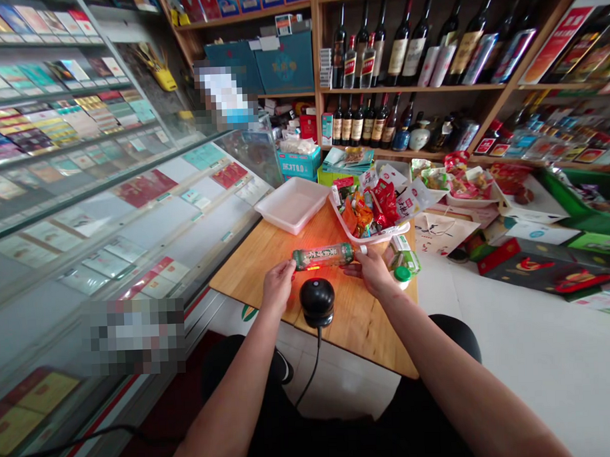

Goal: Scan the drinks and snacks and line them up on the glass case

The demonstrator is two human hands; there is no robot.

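Observation:
A labelled drink bottle [326, 256] with a white cap lies sideways between my two hands, above the wooden table. My left hand [277, 284] grips its base end at the left. At the cap end, my right hand [374, 269] holds it with thumb and fingers. Red light falls on the bottle and on the wood around it. Just nearer to me stands a round black scanner [317, 301], its cable running down off the table edge. Beyond the bottle are a pale, shallow plastic tray [294, 205] and a white basket [358, 238] heaped with packaged snacks.
Beside my right hand sit a green-capped container [401, 276] and a green packet [409, 259] on the wooden table [251, 270]. A glass display counter [184, 219] runs along the left. Shelves of bottles [403, 52] stand behind, and boxes [546, 267] lie at right.

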